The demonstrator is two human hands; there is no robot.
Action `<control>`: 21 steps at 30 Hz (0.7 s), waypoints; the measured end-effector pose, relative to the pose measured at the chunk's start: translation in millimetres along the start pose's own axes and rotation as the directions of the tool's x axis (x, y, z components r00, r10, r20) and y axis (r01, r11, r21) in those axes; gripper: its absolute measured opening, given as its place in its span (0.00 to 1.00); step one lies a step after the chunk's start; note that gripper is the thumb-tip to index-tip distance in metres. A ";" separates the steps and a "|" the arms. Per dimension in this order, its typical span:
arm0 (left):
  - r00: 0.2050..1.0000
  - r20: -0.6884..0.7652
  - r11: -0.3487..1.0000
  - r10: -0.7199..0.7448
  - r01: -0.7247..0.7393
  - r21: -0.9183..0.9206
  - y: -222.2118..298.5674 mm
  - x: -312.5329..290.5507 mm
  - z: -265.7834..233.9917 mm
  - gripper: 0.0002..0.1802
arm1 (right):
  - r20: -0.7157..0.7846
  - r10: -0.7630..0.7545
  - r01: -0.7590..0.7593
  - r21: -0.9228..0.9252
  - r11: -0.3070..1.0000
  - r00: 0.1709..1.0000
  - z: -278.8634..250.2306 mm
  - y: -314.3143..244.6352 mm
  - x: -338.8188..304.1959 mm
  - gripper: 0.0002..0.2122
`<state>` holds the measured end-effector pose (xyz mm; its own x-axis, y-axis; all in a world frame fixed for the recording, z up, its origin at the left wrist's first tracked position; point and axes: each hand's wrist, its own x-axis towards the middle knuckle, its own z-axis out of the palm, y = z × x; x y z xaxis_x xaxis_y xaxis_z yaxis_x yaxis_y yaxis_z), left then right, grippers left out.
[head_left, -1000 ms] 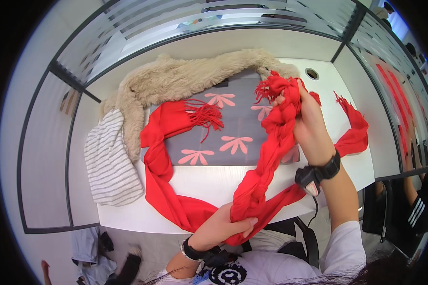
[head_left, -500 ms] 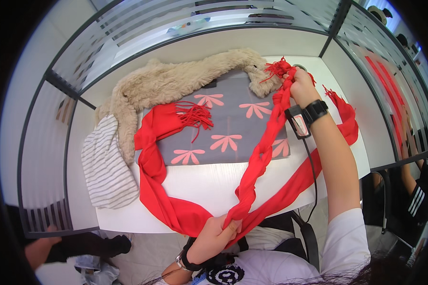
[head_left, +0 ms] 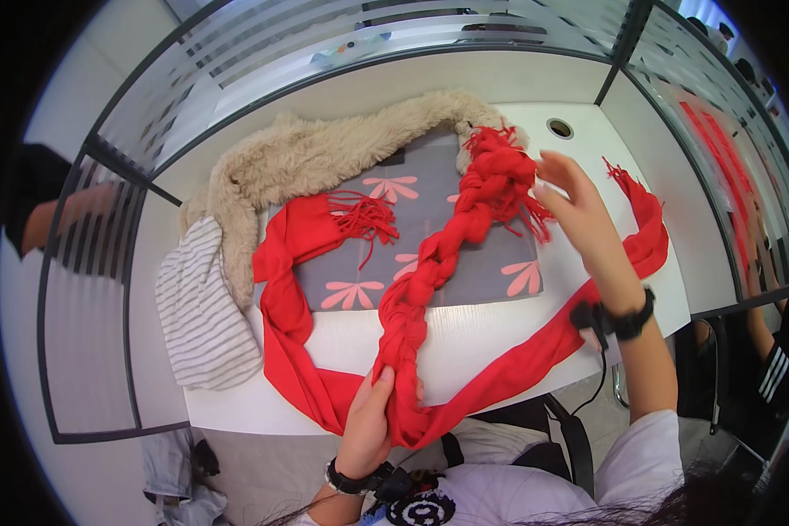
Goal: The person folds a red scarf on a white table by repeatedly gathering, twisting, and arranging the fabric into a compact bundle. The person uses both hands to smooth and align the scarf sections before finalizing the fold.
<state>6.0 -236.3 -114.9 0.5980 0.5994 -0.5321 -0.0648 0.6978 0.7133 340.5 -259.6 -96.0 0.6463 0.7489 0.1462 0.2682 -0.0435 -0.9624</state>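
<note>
A red scarf (head_left: 443, 250), braided along its middle section, slants over the desk with its knotted, fringed end at the top. Near the desk's front edge my left hand (head_left: 368, 421) is closed around the braid's lower part. From there one loose tail curves left and back, the other right, both ending in fringe. My right hand (head_left: 579, 197) is just right of the braid's fringed end, fingers apart and holding nothing. Beneath the braid lies a flat grey cloth item (head_left: 491, 272) with pink petal prints.
A beige furry scarf (head_left: 307, 158) arches behind the grey item; a striped white knit hat (head_left: 206, 307) sits left. Partitions (head_left: 649, 158) enclose the white desk (head_left: 465, 342), which has a cable hole (head_left: 559, 129). A cable (head_left: 600, 377) hangs from my right wrist. Another person's arm (head_left: 53, 219) shows left.
My right hand has let go of the braid's top end and opened. The braid now lies further left, its fringed end lower. My left hand has shifted slightly left, still gripping. Another person's arm appears left.
</note>
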 end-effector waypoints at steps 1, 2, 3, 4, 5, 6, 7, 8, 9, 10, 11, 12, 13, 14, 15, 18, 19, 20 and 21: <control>1.000 -0.006 1.000 -0.003 0.003 0.001 -1.5 -0.1 0.8 0.19 | 0.021 -0.070 0.069 0.029 0.997 0.997 -0.1 0.8 -17.6 0.18; 1.000 -0.014 1.000 -0.006 0.006 -0.004 -3.9 0.5 1.2 0.19 | 0.179 0.055 -0.064 0.046 0.997 0.982 -0.1 -5.1 -39.7 0.18; 1.000 -0.024 1.000 -0.007 0.007 -0.003 -5.1 0.5 -0.4 0.19 | 0.331 0.169 -0.196 0.050 0.979 0.928 1.6 -12.0 -61.6 0.17; 0.999 0.038 1.000 0.010 -0.010 0.008 -10.3 -0.2 -12.8 0.19 | 0.460 0.077 -0.052 -0.067 0.996 0.884 8.5 -16.3 -78.7 0.17; 0.999 0.036 1.000 0.004 -0.005 0.023 -10.1 -2.2 -10.9 0.19 | 0.584 0.010 0.107 -0.166 0.980 0.812 17.2 -19.9 -95.9 0.18; 1.000 -0.026 1.000 0.008 -0.008 0.018 -13.9 -0.6 -1.0 0.19 | 0.620 0.003 0.108 -0.141 0.984 0.784 25.3 -21.0 -116.9 0.18; 0.995 -0.094 1.000 0.017 -0.015 0.017 -15.3 -0.9 6.6 0.20 | 0.658 -0.010 0.108 -0.109 0.988 0.753 35.3 -24.1 -134.1 0.19; 1.000 -0.003 0.999 -0.006 0.006 0.045 -14.3 -3.4 2.1 0.21 | 0.707 -0.010 0.083 -0.068 0.994 0.708 50.7 -31.9 -143.2 0.18; 1.000 0.008 0.992 -0.002 0.001 0.130 -11.8 -5.3 7.8 0.20 | 0.748 -0.008 0.058 -0.042 0.997 0.664 60.9 -41.4 -150.6 0.17; 0.992 0.014 0.953 0.122 -0.122 0.279 -12.2 -4.3 8.8 0.18 | 0.742 -0.007 0.053 -0.039 0.998 0.670 70.4 -36.1 -159.7 0.17; 0.968 0.041 0.876 0.247 -0.241 0.418 -11.9 -4.1 10.7 0.17 | 0.662 -0.026 0.046 -0.012 0.999 0.749 80.1 -24.6 -167.8 0.16; 0.969 0.040 0.874 0.243 -0.237 0.424 -6.8 -4.2 10.1 0.17 | 0.577 -0.041 0.039 0.016 0.999 0.815 86.1 -18.3 -170.8 0.15; 0.965 0.092 0.787 0.245 -0.254 0.562 3.7 -5.5 8.9 0.15 | 0.575 -0.039 0.035 0.019 0.999 0.817 84.0 -15.4 -172.0 0.15; 0.960 0.149 0.682 0.237 -0.273 0.679 15.5 -5.5 8.8 0.13 | 0.646 0.054 0.002 -0.086 0.996 0.761 77.9 -14.4 -170.7 0.14; 0.944 0.161 0.548 0.288 -0.300 0.781 28.4 -7.1 9.7 0.10 | 0.711 0.145 -0.020 -0.181 0.983 0.688 73.8 -12.4 -171.0 0.13; 0.976 0.043 0.834 0.212 -0.203 0.514 37.9 0.1 -11.0 0.07 | 0.778 0.151 0.005 -0.195 0.981 0.610 57.5 -14.1 -168.3 0.10; 0.992 0.116 0.981 0.058 -0.078 0.180 39.5 0.0 -17.6 0.07 | 0.817 0.152 -0.023 -0.168 0.986 0.556 50.6 -16.0 -165.8 0.10; 0.988 0.153 1.000 -0.005 0.005 -0.001 43.7 -0.9 -24.0 0.07 | 0.817 0.143 -0.087 -0.114 0.990 0.558 47.5 -15.4 -166.4 0.09; 0.978 0.201 0.979 -0.058 0.095 -0.179 45.5 -0.6 -29.3 0.08 | 0.827 0.142 -0.120 -0.091 0.989 0.544 41.1 -20.7 -162.1 0.08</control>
<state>-20.8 -193.4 -95.6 0.7491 0.4666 -0.4703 -0.1492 0.8105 0.5664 200.8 -353.0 -109.2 -0.2013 0.9481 -0.2463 0.2527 -0.1927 -0.9482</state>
